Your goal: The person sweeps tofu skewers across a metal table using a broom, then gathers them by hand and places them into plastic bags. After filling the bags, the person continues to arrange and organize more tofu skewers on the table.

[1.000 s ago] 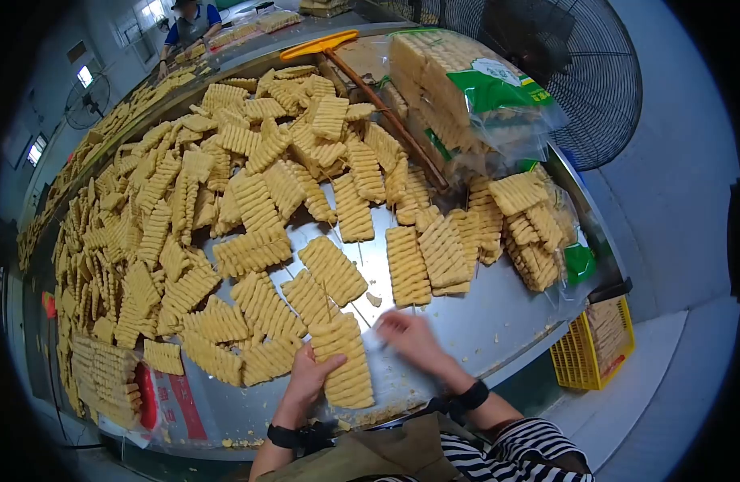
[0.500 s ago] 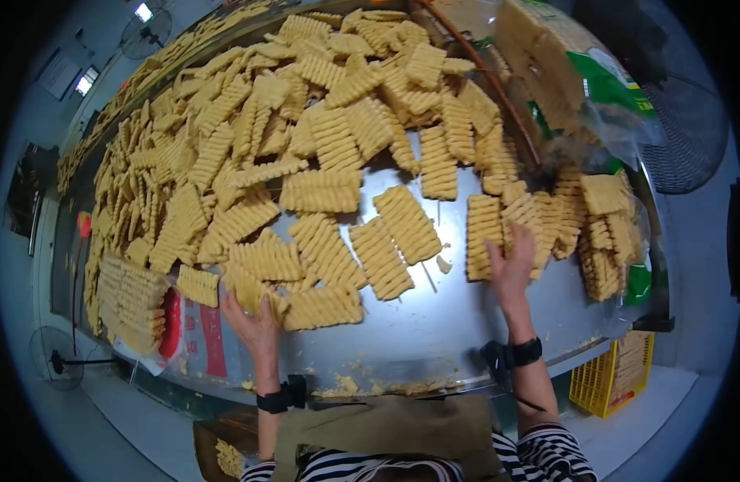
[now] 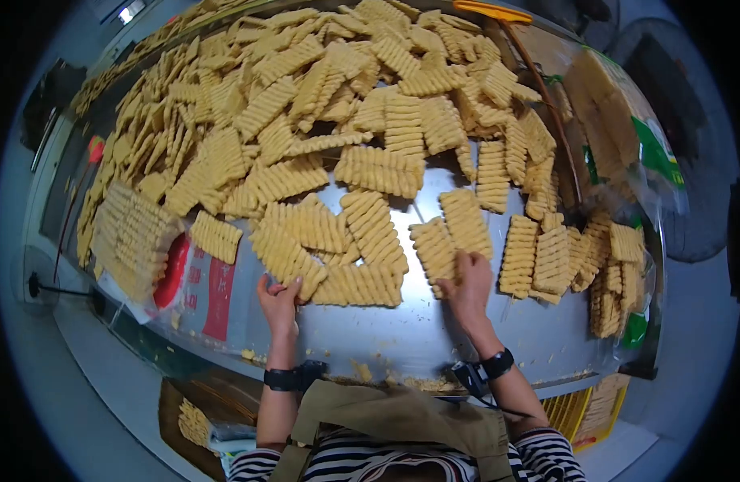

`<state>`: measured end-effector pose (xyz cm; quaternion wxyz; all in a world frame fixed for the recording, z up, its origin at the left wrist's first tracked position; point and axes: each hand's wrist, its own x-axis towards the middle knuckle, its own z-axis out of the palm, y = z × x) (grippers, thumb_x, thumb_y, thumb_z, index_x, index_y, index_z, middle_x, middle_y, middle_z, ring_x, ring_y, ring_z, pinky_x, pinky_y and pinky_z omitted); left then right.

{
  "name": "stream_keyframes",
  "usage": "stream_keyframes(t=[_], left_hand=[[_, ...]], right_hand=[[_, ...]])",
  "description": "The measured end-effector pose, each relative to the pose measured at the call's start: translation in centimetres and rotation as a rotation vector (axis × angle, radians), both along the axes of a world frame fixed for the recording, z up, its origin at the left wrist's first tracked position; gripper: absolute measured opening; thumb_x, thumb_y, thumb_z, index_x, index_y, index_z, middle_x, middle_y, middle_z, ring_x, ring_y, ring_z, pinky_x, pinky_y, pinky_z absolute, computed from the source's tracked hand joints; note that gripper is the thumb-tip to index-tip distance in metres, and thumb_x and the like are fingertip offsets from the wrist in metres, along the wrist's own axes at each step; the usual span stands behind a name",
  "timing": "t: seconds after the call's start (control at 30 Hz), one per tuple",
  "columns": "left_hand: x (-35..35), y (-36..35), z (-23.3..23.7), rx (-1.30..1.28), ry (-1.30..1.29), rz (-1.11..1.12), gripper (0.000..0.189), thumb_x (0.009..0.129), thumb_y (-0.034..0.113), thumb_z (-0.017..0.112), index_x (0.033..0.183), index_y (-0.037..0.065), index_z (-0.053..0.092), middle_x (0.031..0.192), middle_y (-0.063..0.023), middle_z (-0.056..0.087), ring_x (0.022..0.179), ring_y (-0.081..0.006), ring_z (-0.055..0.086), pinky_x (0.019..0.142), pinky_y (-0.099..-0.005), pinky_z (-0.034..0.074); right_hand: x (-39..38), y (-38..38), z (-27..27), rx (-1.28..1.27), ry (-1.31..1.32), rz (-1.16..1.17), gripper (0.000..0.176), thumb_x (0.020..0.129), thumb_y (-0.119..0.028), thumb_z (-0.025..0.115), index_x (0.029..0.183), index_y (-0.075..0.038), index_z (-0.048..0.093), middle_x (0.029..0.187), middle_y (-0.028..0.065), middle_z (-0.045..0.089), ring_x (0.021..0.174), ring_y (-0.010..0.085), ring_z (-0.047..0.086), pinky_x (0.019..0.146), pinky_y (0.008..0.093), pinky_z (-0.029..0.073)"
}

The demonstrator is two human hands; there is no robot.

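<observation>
My left hand [image 3: 278, 307] is at the near end of a ridged yellow snack slab [image 3: 283, 255], thumb and finger closed around its lower corner. That slab overlaps others beside it, including one lying crosswise [image 3: 358, 285] just to the right. My right hand [image 3: 470, 291] has its fingers bent against the near end of a tilted slab [image 3: 466, 221]. The thumb reaches the lower edge of the neighbouring slab [image 3: 434, 247], which lies alongside. Both of these slabs rest on the shiny metal table [image 3: 434, 337].
A large heap of slabs [image 3: 306, 80] covers the far side. More stand at right, near a green-marked plastic bag [image 3: 655, 153]. Packed slabs [image 3: 133, 233] lie at left on red-and-white wrapping [image 3: 219, 297]. An orange-headed rod [image 3: 543, 88] leans behind; a yellow crate [image 3: 571, 414] sits below.
My right hand has moved left from the slabs at the right to the tilted pair in the middle. My left hand stays by the same slab. The whole view has shifted.
</observation>
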<state>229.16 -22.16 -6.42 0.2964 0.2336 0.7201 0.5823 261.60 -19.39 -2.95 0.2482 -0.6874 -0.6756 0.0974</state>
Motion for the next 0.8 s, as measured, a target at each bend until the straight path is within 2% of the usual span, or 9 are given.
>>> stream_keyframes(t=[0.07, 0.1, 0.17, 0.27, 0.43, 0.6, 0.63, 0.73, 0.8], left_hand=[[-0.2, 0.4, 2.1, -0.094, -0.343, -0.070, 0.074, 0.068, 0.006, 0.078, 0.127, -0.003, 0.034, 0.079, -0.0018, 0.049, 0.061, -0.0106, 0.052, 0.046, -0.0227, 0.042], [-0.2, 0.7, 1.4, -0.085, -0.299, -0.044, 0.067, 0.069, 0.004, 0.078, 0.123, -0.001, 0.040, 0.068, 0.0017, 0.047, 0.055, -0.0097, 0.052, 0.042, -0.0224, 0.041], [-0.1, 0.9, 1.2, -0.076, -0.253, -0.061, 0.064, 0.069, 0.004, 0.077, 0.122, 0.000, 0.041, 0.070, 0.0014, 0.048, 0.057, -0.0098, 0.052, 0.042, -0.0222, 0.041], [0.5, 1.2, 1.7, -0.047, -0.206, -0.104, 0.056, 0.070, 0.001, 0.075, 0.119, 0.003, 0.046, 0.071, 0.0011, 0.049, 0.059, -0.0105, 0.054, 0.045, -0.0231, 0.043], [0.4, -0.3, 3.7, -0.098, -0.284, -0.158, 0.050, 0.069, -0.006, 0.072, 0.110, 0.001, 0.047, 0.086, -0.0079, 0.059, 0.072, -0.0163, 0.063, 0.059, -0.0264, 0.052], [0.1, -1.9, 3.9, 0.041, -0.399, -0.374, 0.046, 0.068, -0.010, 0.070, 0.106, 0.001, 0.045, 0.098, -0.0124, 0.060, 0.087, -0.0173, 0.062, 0.072, -0.0291, 0.053], [0.1, -1.8, 5.4, 0.037, -0.436, -0.390, 0.046, 0.069, -0.011, 0.069, 0.105, 0.001, 0.044, 0.100, -0.0122, 0.059, 0.094, -0.0172, 0.059, 0.078, -0.0294, 0.052], [-0.6, -1.5, 7.2, 0.187, -0.496, -0.401, 0.044, 0.070, -0.008, 0.069, 0.105, 0.001, 0.044, 0.101, -0.0113, 0.058, 0.092, -0.0171, 0.059, 0.080, -0.0293, 0.051], [-2.3, -0.9, 6.6, 0.188, -0.423, -0.357, 0.043, 0.071, -0.007, 0.070, 0.105, 0.002, 0.044, 0.101, -0.0108, 0.058, 0.093, -0.0167, 0.058, 0.080, -0.0288, 0.050]], right_hand=[[0.1, -0.7, 0.4, 0.199, -0.084, 0.039, 0.066, 0.056, -0.019, 0.081, 0.113, 0.000, 0.053, 0.102, 0.0184, 0.052, 0.096, 0.0351, 0.048, 0.082, 0.0399, 0.038], [-0.6, -0.6, 0.9, 0.200, -0.078, 0.060, 0.066, 0.056, -0.019, 0.081, 0.113, 0.000, 0.053, 0.102, 0.0184, 0.052, 0.096, 0.0351, 0.048, 0.082, 0.0399, 0.038], [-3.2, -0.4, 1.9, 0.175, 0.285, 0.292, 0.066, 0.056, -0.016, 0.080, 0.114, -0.001, 0.053, 0.104, 0.0178, 0.052, 0.099, 0.0341, 0.048, 0.083, 0.0388, 0.038], [-7.2, 1.3, 1.6, 0.007, 0.234, 0.604, 0.062, 0.055, -0.013, 0.079, 0.110, -0.001, 0.053, 0.100, 0.0159, 0.051, 0.096, 0.0321, 0.048, 0.081, 0.0390, 0.038], [-9.3, -0.9, 0.8, -0.023, 0.149, 0.636, 0.048, 0.054, -0.014, 0.079, 0.094, -0.003, 0.055, 0.090, 0.0136, 0.050, 0.088, 0.0316, 0.048, 0.076, 0.0404, 0.038], [-7.6, -0.5, 3.1, -0.458, 0.359, 0.544, 0.037, 0.057, -0.013, 0.079, 0.083, -0.005, 0.054, 0.073, 0.0122, 0.054, 0.072, 0.0310, 0.055, 0.064, 0.0393, 0.043], [-7.5, -0.1, 4.4, -0.444, 0.341, 0.558, 0.033, 0.059, -0.010, 0.078, 0.082, -0.004, 0.055, 0.067, 0.0032, 0.051, 0.061, 0.0159, 0.049, 0.057, 0.0288, 0.042], [-6.3, 1.9, 6.4, -0.489, 0.580, 0.597, 0.031, 0.058, -0.008, 0.078, 0.079, -0.003, 0.056, 0.068, 0.0001, 0.051, 0.061, 0.0122, 0.048, 0.057, 0.0273, 0.041], [-5.7, 4.1, 8.7, -0.581, 0.555, 0.543, 0.028, 0.058, -0.008, 0.078, 0.076, -0.003, 0.057, 0.068, -0.0029, 0.051, 0.065, 0.0090, 0.047, 0.061, 0.0243, 0.041]])
